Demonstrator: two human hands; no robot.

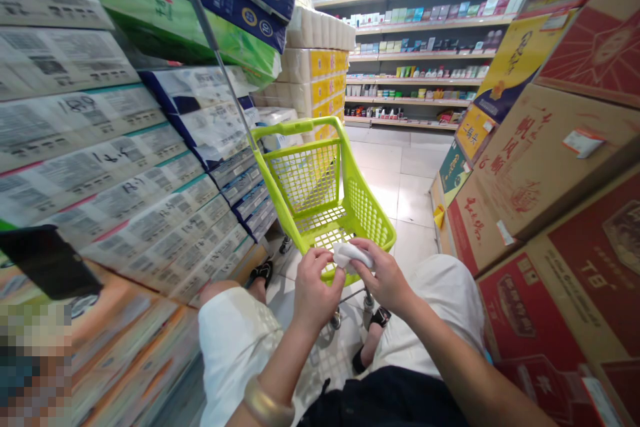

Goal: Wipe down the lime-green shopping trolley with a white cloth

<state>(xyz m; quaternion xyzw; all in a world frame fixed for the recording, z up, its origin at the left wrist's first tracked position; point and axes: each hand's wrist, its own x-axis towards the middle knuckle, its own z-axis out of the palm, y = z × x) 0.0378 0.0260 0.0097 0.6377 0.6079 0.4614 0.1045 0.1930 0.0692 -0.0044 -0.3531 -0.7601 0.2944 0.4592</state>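
Observation:
Both my hands meet over the near rim of a lime-green shopping trolley [367, 210]. A small white crumpled tissue [350, 255] is pinched between them. My left hand [315, 290] grips its left end with curled fingers, a pale bangle on that wrist. My right hand [385, 280] holds its right end, fingers closed over it. The trolley basket holds nothing that I can see. It stands on the tiled floor just past my knees, its green handle on the far side.
Stacked tissue and toilet-paper packs [125, 167] wall the left side. Red and brown cartons [550, 167] are piled on the right. A dark phone [47, 260] sticks out at the left. Shelves of goods [425, 47] cross the far end of the tiled aisle [400, 173].

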